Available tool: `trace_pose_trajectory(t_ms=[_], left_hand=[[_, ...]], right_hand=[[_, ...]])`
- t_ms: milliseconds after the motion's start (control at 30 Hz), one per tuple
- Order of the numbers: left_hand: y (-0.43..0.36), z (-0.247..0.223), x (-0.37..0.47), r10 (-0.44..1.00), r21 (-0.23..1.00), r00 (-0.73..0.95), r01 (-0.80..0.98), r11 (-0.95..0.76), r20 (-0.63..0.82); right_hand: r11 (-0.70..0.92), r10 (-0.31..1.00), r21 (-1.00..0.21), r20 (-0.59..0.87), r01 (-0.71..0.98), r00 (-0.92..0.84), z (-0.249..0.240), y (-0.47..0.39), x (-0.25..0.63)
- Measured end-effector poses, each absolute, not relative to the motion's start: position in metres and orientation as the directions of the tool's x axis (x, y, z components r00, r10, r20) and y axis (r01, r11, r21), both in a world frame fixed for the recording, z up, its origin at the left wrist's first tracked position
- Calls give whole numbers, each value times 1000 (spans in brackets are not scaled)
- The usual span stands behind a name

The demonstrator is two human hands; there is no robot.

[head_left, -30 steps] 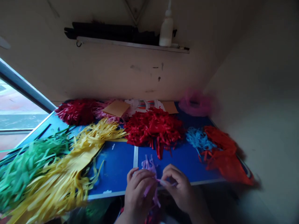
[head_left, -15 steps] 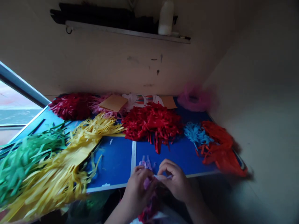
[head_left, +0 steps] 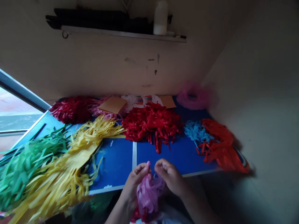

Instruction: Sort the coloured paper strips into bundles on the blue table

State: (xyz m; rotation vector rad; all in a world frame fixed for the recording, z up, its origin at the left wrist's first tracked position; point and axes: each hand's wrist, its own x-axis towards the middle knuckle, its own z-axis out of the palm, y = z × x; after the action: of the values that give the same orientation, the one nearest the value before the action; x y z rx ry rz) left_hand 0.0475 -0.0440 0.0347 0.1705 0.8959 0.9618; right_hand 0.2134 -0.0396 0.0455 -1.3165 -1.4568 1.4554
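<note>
My left hand (head_left: 137, 175) pinches the twisted top of a pink-lilac bundle of paper strips (head_left: 148, 196), which hangs below it at the table's front edge. Close on the right, my right hand (head_left: 169, 174) has its fingers curled together near the bundle's upper side; what they hold, if anything, is too small to make out. Red strips (head_left: 140, 216) show under the lilac ones, over my lap. Beyond the hands, a large red fringed heap (head_left: 153, 123) lies on the blue table (head_left: 116, 165).
Yellow fringe (head_left: 81, 152) and green strips (head_left: 37, 155) cover the table's left side. Dark red fringe (head_left: 72, 109), an orange-brown card (head_left: 113, 104) and pink netting (head_left: 195, 98) lie at the back. Blue strips (head_left: 198, 131) and orange material (head_left: 221, 146) are on the right. A shelf (head_left: 123, 34) holds a white bottle (head_left: 160, 18).
The lilac strips now hang down in a fuller bundle below my left hand, which grips their twisted top. The white piece between my hands no longer shows. The view has shifted slightly.
</note>
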Motion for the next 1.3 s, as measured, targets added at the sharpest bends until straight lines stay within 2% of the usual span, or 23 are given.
trace_pose_trajectory(t_ms=[100,233,333,467,600,800,1067,1200,1300], left_hand=[[-45,35,47,772,461,259,-676,574,-581],[-45,36,50,751,452,244,-672,587,-613],[-45,35,51,729,453,189,-674,584,-657],[-44,32,52,738,446,207,-682,580,-642],[-42,30,51,788,502,246,-655,564,-565],[-43,30,48,777,521,269,-613,594,-569],[-44,34,49,802,578,268,-577,578,-535],[-47,33,51,831,624,238,-565,540,-503],[-51,36,53,856,685,148,-539,490,-495]], right_hand=[[-109,964,-983,-142,150,-226,45,-40,211],[-48,978,-960,-102,276,-184,40,-38,206],[-47,988,-953,-89,301,-128,39,-38,204],[-11,975,-969,-65,247,-210,46,-40,202],[1,943,-986,-55,168,-327,52,-41,201],[-74,895,-989,-122,128,-429,53,-41,203],[-116,900,-993,-120,35,-420,49,-39,203],[-81,918,-990,-118,113,-378,46,-37,203],[-19,932,-957,-121,288,-341,47,-38,204]])
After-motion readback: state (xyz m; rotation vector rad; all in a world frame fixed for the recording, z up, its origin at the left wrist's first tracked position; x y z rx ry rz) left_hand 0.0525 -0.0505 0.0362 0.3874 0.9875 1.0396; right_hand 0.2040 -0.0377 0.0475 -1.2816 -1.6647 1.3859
